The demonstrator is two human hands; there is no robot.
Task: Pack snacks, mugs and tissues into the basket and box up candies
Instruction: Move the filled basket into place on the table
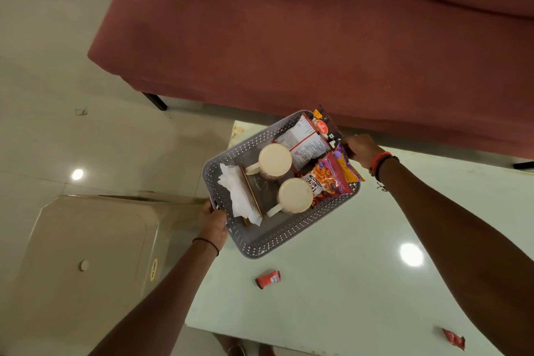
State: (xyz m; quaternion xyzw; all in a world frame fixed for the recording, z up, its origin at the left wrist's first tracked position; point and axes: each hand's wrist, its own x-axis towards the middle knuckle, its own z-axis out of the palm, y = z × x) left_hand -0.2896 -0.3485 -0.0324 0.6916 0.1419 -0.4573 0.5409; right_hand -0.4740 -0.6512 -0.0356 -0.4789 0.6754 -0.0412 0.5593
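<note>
A grey plastic basket, rectangular with perforated lattice walls, is seen over the far left corner of a glossy white counter. Inside it, two cream ceramic mugs are stood upright side by side, crumpled white tissues are stacked against a thin wooden holder at the left end, and shiny foil snack packets are packed at the right end, some sticking up over the rim. The basket is held between the two hands: the left hand is clasped around the near left end wall, and the right hand is closed over the far right end, among the packet tops. Two small red candy wrappers are lying on the counter nearer the person, well apart from each other. A beige plastic chair is seen at the left, and a maroon fabric sofa beyond the counter.
</note>
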